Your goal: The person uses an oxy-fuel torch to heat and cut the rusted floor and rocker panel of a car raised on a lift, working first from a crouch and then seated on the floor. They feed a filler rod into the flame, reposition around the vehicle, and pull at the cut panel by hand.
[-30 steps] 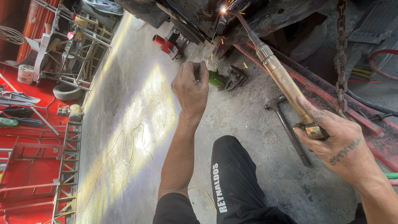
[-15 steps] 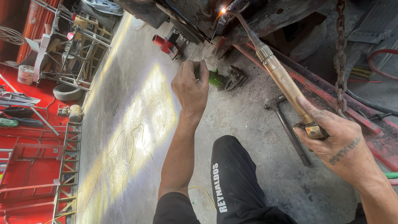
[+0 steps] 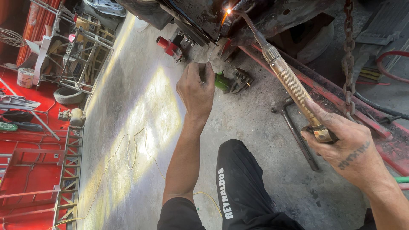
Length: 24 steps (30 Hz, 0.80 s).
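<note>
Brass-coloured welding torch [image 3: 289,83], a long ribbed metal tube with a thin bent black nozzle, slants from the lower right up to the dark, rusty metal underbody [image 3: 272,17] at the top of the view, where a small bright orange flame [image 3: 228,11] burns at its tip. Below lies the grey concrete floor [image 3: 128,127], lit by a pale patch of sun, with red-painted metal racks [image 3: 38,170] along its left edge. A black-trousered knee [image 3: 238,183] rises from the bottom edge. A rusty steel chain [image 3: 349,55] hangs at the upper right, just beside the torch. The right hand [image 3: 349,149] grips the torch's lower end, fingers curled round the valve block and the forefinger laid along the tube. The left hand [image 3: 197,89] is raised near the middle of the view, fingers bunched together and pinching 1 thin wire filler rod [image 3: 211,53] that points up toward the flame. Just behind that hand lies a green-bodied power tool [image 3: 222,81] on the floor, and a dark steel hammer [image 3: 294,127] rests between the knee and the torch. A thin yellow cord [image 3: 132,149] loops across the sunlit floor.
</note>
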Available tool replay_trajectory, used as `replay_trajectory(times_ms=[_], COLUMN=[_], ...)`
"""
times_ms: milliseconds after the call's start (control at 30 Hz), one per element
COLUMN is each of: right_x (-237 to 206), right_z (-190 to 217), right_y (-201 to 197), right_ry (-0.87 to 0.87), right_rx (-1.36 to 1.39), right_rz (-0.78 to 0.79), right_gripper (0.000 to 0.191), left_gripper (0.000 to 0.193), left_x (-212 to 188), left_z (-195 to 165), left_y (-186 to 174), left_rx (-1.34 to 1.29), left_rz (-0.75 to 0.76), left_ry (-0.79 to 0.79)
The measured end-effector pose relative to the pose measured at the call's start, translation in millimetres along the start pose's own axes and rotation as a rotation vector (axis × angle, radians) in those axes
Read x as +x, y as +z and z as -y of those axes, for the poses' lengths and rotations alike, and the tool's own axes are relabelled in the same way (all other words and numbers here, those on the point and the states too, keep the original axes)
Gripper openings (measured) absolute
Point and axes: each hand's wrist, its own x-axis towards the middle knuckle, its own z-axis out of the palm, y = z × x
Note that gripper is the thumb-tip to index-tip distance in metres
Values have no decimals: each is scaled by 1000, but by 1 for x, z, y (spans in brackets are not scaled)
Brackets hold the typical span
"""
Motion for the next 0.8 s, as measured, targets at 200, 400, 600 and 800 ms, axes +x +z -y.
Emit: replay_trajectory(times_ms=[200,400,600,800], right_x=[1,0,2,3], right_z=[-5,-6,-2,-2], right_y=[1,0,0,-1], right_ry=[42,135,91,62], right_rx=[-9,-66,19,9], right_rz=[13,58,24,28], right_gripper=[81,74,70,72], left_gripper=[20,20,20,20], left_x=[0,1,3,3], left_z=[-2,-3,-2,-2], left_y=[-1,1,3,3], left_rx=[-1,-2,-4,9], left_rz=[0,4,14,2], left_ry=[-2,-4,-21,-8])
